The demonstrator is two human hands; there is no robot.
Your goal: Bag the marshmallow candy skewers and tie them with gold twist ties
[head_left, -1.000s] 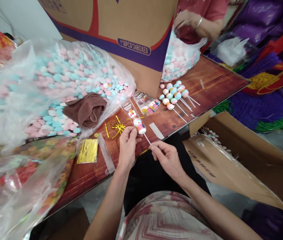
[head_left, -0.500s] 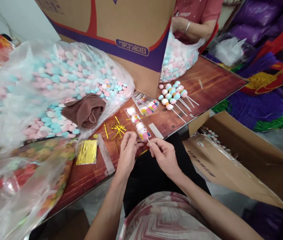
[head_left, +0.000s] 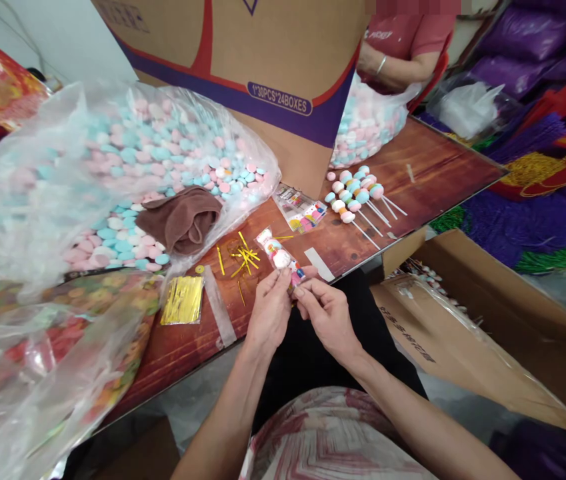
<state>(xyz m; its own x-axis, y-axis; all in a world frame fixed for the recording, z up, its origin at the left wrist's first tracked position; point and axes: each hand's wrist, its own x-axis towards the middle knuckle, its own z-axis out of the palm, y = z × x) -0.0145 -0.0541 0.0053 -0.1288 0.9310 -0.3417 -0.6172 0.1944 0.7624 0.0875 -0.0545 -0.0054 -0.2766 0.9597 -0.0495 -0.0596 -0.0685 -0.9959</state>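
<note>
A marshmallow skewer [head_left: 279, 256] in a clear printed bag lies tilted at the table's front edge, its top pointing away from me. My left hand [head_left: 273, 303] pinches the lower part of the bag, thumb on top. Close beside it, my right hand [head_left: 327, 312] has its fingers closed at the skewer's bottom end, where the stick is hidden. Left of the hands are loose gold twist ties [head_left: 245, 257] and a bundle of gold twist ties [head_left: 183, 300]. Flat printed bags [head_left: 301, 210] lie behind the skewer. Several bare marshmallow skewers [head_left: 363, 193] rest to the right.
A big clear bag of pink, blue and white marshmallows [head_left: 127, 147] fills the left, with a brown cloth [head_left: 183, 220] on it. A tall carton [head_left: 243, 60] stands at the back. An open carton [head_left: 487, 320] sits low right. A co-worker's arm [head_left: 403, 67] shows beyond.
My left hand has moved up onto the bag's lower part, and both hands are now closer together. The whole view has shifted slightly.
</note>
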